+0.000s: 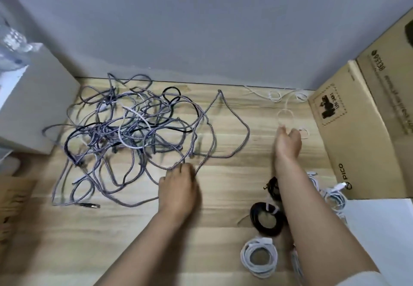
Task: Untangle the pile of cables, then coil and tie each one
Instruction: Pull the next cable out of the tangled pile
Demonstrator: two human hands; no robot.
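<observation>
Hands splitting up | left hand [178,181] pinching grey cable [225,129] at tangle [125,133] edge, anchoring it | right hand [288,139] reaching upper right for ties [285,115], grip unclear

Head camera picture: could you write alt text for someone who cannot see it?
A person's left hand grips a grey braided cable at the edge of a tangled cable pile on a wooden table, while the right hand reaches toward thin white ties. Coiled black and white cables lie nearby.
</observation>
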